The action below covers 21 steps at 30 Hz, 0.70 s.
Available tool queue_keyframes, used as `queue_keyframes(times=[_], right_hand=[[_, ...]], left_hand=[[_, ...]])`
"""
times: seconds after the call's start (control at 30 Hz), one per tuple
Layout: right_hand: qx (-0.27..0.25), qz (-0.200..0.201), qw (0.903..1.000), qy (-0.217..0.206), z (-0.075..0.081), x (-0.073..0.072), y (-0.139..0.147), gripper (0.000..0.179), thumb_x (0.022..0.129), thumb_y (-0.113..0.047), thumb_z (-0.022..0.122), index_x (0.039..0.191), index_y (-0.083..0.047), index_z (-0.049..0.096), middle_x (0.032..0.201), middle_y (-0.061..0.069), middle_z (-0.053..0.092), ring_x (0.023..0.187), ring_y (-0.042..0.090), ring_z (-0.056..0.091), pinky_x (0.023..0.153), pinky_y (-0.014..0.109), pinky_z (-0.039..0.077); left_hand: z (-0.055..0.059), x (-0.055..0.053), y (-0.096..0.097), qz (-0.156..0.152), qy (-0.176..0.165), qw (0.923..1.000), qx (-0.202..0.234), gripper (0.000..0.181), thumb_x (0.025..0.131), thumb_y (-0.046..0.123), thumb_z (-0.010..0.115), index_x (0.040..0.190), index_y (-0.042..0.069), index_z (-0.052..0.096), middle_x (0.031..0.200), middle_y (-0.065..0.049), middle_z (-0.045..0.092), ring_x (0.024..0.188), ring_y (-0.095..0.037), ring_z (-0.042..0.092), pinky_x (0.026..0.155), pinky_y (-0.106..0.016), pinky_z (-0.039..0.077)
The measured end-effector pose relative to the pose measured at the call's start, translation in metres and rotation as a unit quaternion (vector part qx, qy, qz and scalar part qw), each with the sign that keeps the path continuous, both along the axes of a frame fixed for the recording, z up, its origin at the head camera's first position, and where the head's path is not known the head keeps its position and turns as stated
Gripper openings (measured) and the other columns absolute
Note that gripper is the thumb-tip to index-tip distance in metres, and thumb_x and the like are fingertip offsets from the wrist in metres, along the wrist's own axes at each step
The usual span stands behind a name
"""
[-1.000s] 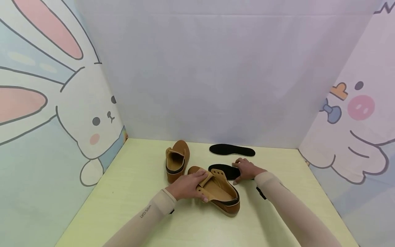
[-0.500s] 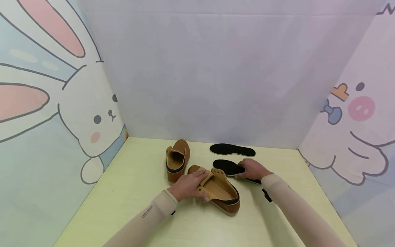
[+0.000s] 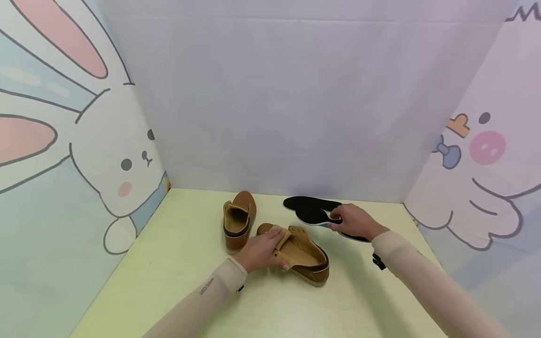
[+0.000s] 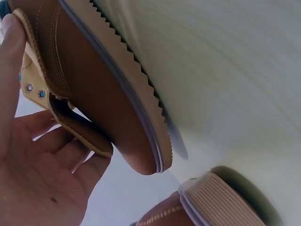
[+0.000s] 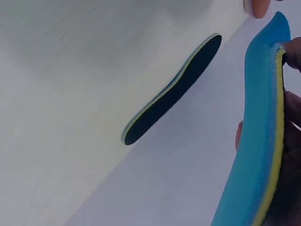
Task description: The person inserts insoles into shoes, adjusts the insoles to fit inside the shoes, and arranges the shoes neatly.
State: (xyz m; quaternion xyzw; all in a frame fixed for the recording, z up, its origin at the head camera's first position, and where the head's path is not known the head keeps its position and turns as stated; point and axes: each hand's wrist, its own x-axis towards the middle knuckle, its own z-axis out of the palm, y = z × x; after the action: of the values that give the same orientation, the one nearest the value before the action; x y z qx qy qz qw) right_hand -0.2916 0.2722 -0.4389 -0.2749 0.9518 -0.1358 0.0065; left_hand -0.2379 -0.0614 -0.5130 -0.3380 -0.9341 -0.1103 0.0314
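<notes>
My left hand (image 3: pixel 259 251) grips the tan tongue (image 4: pixel 84 134) of a brown lace-up shoe (image 3: pixel 314 276), which has eyelets but no laces. The shoe lies on the table with its heel toward the lower right, its opening facing up. To its upper right, my right hand (image 3: pixel 356 222) pinches a black insole (image 3: pixel 310 215) around the middle, raised off the table. Its blue underside and yellow edge (image 5: pixel 280 117) show in the right wrist view. Behind it a second black insole (image 3: pixel 293 202) lies flat, partly covered by the held one in the head view.
A second brown shoe (image 3: pixel 246 202) stands left of the first, toe toward the back wall (image 3: pixel 270 117). Printed cartoon panels (image 3: pixel 84 164) rise on both sides of the pale yellow table (image 3: pixel 169 244).
My right hand has picked the nearer insole up off the table and moved it up and to the right. My left hand keeps its hold on the shoe's tongue.
</notes>
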Motion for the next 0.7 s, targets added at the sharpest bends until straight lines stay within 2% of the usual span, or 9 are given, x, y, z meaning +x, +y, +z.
queue_keyframes(times=[0.13,0.23,0.33,0.4,0.47,0.53,0.7], right_hand=[[0.006,0.018,0.9995,0.024,0.019,0.01,-0.007,0.013,0.091,-0.03,0.075,0.083,-0.022,0.069,0.077,-0.013,0.059,0.07,0.01,0.049,0.067,0.033,0.046],[0.02,0.025,0.9989,0.034,0.032,0.02,-0.015,0.01,0.09,-0.029,0.076,0.09,-0.019,0.074,0.084,-0.011,0.063,0.076,0.01,0.053,0.072,0.034,0.051],[0.035,0.032,0.9987,0.019,0.043,0.028,-0.024,0.014,0.089,-0.028,0.077,0.096,-0.016,0.077,0.089,-0.009,0.067,0.077,0.008,0.057,0.074,0.034,0.054],[0.048,0.044,0.9979,0.002,0.05,0.033,-0.029,0.009,0.089,-0.026,0.076,0.091,-0.017,0.076,0.082,-0.011,0.065,0.071,0.006,0.054,0.069,0.031,0.053],[0.06,0.059,0.9963,-0.013,0.057,0.036,-0.033,0.01,0.088,-0.024,0.076,0.081,-0.02,0.072,0.072,-0.013,0.057,0.063,0.004,0.047,0.061,0.028,0.046],[0.077,0.074,0.9939,-0.025,0.062,0.038,-0.036,0.022,0.088,-0.022,0.075,0.07,-0.022,0.063,0.062,-0.013,0.043,0.056,0.004,0.036,0.056,0.026,0.036],[0.132,0.083,0.9864,-0.051,0.069,0.039,-0.047,0.046,0.086,-0.019,0.076,0.058,-0.023,0.039,0.058,-0.01,0.02,0.054,0.008,0.018,0.054,0.028,0.024]], left_hand=[[-0.001,-0.007,0.006,0.01,0.005,0.9999,0.004,0.108,0.076,0.079,0.064,0.156,0.01,0.041,0.157,-0.011,0.043,0.135,-0.028,0.051,0.09,-0.042,0.054],[-0.003,-0.011,0.011,0.022,0.016,0.9996,0.007,0.107,0.077,0.079,0.062,0.156,0.01,0.042,0.156,-0.01,0.044,0.135,-0.027,0.051,0.087,-0.041,0.055],[-0.004,-0.012,0.014,0.035,0.026,0.999,0.012,0.105,0.077,0.08,0.062,0.154,0.01,0.044,0.154,-0.009,0.046,0.132,-0.027,0.054,0.082,-0.04,0.056],[-0.005,-0.012,0.016,0.04,0.029,0.9987,0.015,0.104,0.076,0.08,0.064,0.153,0.012,0.046,0.151,-0.007,0.049,0.127,-0.027,0.058,0.076,-0.04,0.057],[-0.005,-0.012,0.017,0.043,0.028,0.9986,0.013,0.103,0.076,0.08,0.064,0.152,0.013,0.047,0.149,-0.007,0.05,0.123,-0.027,0.06,0.071,-0.039,0.057],[-0.005,-0.013,0.018,0.046,0.025,0.9986,0.011,0.102,0.076,0.08,0.065,0.152,0.013,0.047,0.148,-0.007,0.05,0.121,-0.027,0.061,0.067,-0.038,0.056],[-0.003,-0.014,0.02,0.047,0.014,0.9987,0.011,0.102,0.077,0.078,0.065,0.153,0.012,0.045,0.152,-0.008,0.047,0.127,-0.028,0.057,0.066,-0.039,0.056]])
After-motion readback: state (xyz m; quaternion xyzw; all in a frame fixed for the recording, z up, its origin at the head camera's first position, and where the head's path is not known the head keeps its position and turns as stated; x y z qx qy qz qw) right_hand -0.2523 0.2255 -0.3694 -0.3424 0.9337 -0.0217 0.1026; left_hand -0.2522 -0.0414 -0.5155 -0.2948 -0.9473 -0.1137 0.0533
